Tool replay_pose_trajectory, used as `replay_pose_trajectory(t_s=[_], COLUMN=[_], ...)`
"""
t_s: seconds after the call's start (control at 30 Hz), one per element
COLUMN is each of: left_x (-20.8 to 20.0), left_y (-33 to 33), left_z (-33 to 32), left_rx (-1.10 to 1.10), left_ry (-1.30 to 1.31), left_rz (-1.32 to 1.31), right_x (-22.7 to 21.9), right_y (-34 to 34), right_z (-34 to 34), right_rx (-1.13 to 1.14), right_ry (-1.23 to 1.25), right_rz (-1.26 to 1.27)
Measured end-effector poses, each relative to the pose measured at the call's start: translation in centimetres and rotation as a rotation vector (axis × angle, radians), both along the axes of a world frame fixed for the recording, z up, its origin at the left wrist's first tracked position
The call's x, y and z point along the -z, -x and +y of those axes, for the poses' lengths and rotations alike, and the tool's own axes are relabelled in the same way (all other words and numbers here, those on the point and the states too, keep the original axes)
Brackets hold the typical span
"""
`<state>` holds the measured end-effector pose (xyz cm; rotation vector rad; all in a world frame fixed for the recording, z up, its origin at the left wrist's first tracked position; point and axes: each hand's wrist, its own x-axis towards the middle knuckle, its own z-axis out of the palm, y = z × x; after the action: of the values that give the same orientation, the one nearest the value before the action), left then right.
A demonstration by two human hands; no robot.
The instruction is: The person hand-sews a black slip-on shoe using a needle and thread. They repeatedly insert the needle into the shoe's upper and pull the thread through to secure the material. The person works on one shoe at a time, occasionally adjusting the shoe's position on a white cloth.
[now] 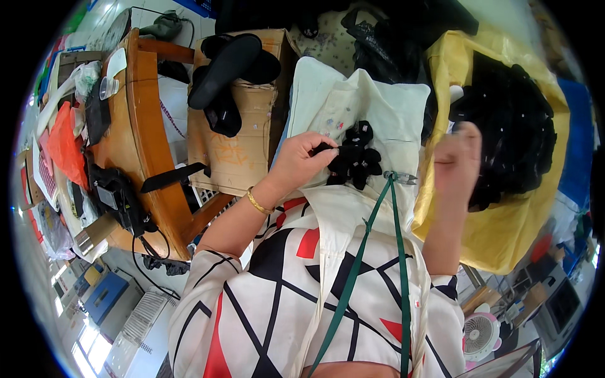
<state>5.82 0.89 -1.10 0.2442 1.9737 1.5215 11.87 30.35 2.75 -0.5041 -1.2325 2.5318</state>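
Observation:
My left hand [304, 159], with a gold bangle at its wrist, pinches a small black fabric piece [322, 148] over my lap. Beside it a cluster of small black fabric pieces [357, 160] rests on a pale cloth [397, 104] across my lap. My right hand [459, 157] is raised to the right, in front of a yellow bag. Its fingers are curled together and somewhat blurred; anything between them is too small to make out. Small thread snips [402, 178] hang on a green ribbon [357, 271] near the black pieces, touching neither hand.
The yellow bag [498, 242] at my right holds a heap of black fabric pieces [507, 126]. To the left stands a cardboard box [252, 148] with black slippers [227, 72] on top, beside a wooden table [148, 126]. A black plastic bag [384, 53] lies beyond my lap.

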Motion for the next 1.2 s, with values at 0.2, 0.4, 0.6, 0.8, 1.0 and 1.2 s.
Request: replay_pose_trajectory(t_s=[0.2, 0.4, 0.6, 0.8, 1.0, 1.2], left_x=[0.2, -0.5, 6.2, 4.9, -1.8, 0.8], left_y=[1.3, 12.4, 21.3, 21.7, 10.6, 0.4], left_z=[0.1, -5.7, -14.7, -13.0, -6.3, -4.9], left_rx=[0.061, -0.122, -0.155, 0.062, 0.251, 0.19], left_ry=[-0.199, 0.421, 1.092, 0.977, 0.874, 0.679], left_rz=[-0.174, 0.713, 0.737, 0.622, 0.658, 0.416], right_x=[1.3, 1.2, 2.4, 2.5, 4.0, 4.5], right_y=[1.5, 2.4, 2.0, 0.5, -0.6, -1.3], right_z=[-7.3, -8.2, -8.0, -7.5, -5.3, -5.2], right_rx=[-0.647, -0.548, -0.535, -0.464, -0.301, -0.23], right_ry=[-1.012, -1.069, -1.047, -1.035, -0.505, -0.381], right_rz=[-0.126, -0.165, -0.199, -0.24, -0.363, -0.357])
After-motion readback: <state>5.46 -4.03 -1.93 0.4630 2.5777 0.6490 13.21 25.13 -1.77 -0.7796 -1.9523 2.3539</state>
